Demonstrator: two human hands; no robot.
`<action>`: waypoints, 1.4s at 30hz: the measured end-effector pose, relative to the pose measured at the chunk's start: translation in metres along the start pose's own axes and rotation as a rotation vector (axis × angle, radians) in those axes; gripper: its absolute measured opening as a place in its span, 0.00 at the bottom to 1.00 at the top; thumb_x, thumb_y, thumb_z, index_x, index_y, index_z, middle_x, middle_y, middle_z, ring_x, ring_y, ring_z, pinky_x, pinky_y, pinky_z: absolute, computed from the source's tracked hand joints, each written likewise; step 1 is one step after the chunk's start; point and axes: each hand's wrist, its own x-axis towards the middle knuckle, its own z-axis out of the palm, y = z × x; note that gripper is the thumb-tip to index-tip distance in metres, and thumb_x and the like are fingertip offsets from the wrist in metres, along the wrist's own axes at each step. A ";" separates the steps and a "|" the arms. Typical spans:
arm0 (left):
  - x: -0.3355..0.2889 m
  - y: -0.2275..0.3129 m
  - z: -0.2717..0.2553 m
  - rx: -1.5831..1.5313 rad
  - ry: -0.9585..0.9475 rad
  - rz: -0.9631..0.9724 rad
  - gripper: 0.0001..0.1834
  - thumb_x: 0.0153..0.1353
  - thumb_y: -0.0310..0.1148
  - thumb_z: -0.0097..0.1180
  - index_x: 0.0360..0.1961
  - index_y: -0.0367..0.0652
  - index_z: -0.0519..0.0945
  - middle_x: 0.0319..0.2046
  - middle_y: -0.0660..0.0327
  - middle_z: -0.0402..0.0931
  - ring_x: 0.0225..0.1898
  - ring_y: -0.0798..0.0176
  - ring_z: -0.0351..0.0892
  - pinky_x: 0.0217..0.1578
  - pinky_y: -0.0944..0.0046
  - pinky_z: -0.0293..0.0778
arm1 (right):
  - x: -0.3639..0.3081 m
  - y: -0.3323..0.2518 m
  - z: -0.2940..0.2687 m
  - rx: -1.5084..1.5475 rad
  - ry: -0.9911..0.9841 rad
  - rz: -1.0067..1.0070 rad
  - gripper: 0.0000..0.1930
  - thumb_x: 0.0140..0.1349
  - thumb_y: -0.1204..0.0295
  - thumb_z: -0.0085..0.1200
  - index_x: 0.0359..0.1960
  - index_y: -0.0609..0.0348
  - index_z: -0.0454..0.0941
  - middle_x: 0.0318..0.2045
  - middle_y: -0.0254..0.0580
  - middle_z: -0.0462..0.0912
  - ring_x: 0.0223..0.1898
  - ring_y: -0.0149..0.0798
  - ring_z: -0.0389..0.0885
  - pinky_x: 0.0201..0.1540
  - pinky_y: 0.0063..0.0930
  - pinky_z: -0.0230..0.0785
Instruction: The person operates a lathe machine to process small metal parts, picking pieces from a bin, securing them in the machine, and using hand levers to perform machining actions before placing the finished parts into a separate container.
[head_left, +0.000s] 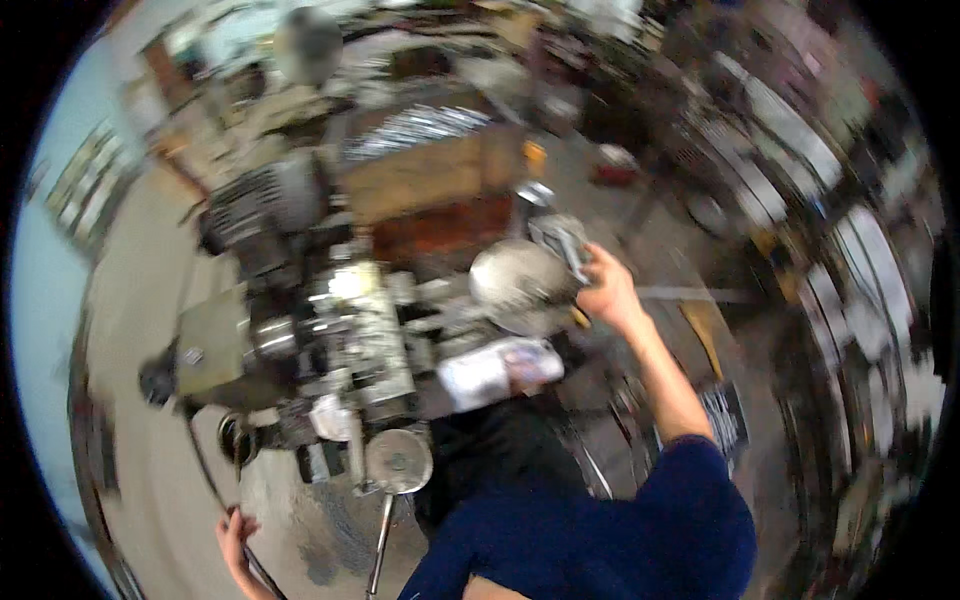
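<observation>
In my head view, my right hand (608,285) is partly closed, fingers bent at a grey metal piece (565,248) beside the round pale disc (515,280); blur hides whether I have it firmly. My left hand (237,532) is low at my left, fingers curled at a dark rod (205,455); I can't tell whether they close around it.

A loose right-hand hold could let the piece slip and knock the disc. With my arms spread so wide, I could misjudge either contact. If the machine (375,345) were running, the white cloth (475,375) near it could snag.

Beyond the disc, a wooden box (430,185) carrying bright metal rods (420,130) would block a reach straight ahead. The motor (265,205) stands left of it, and a tan brush-like tool (702,335) lies right of my forearm.
</observation>
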 end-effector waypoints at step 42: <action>0.023 0.010 -0.001 0.006 0.011 -0.177 0.32 0.59 0.43 0.54 0.56 0.30 0.63 0.43 0.44 0.71 0.40 0.47 0.74 0.45 0.54 0.72 | -0.308 0.270 -0.034 -0.630 -0.270 0.968 0.21 0.42 0.62 0.52 0.41 0.54 0.78 0.52 0.43 0.70 0.55 0.47 0.66 0.57 0.34 0.60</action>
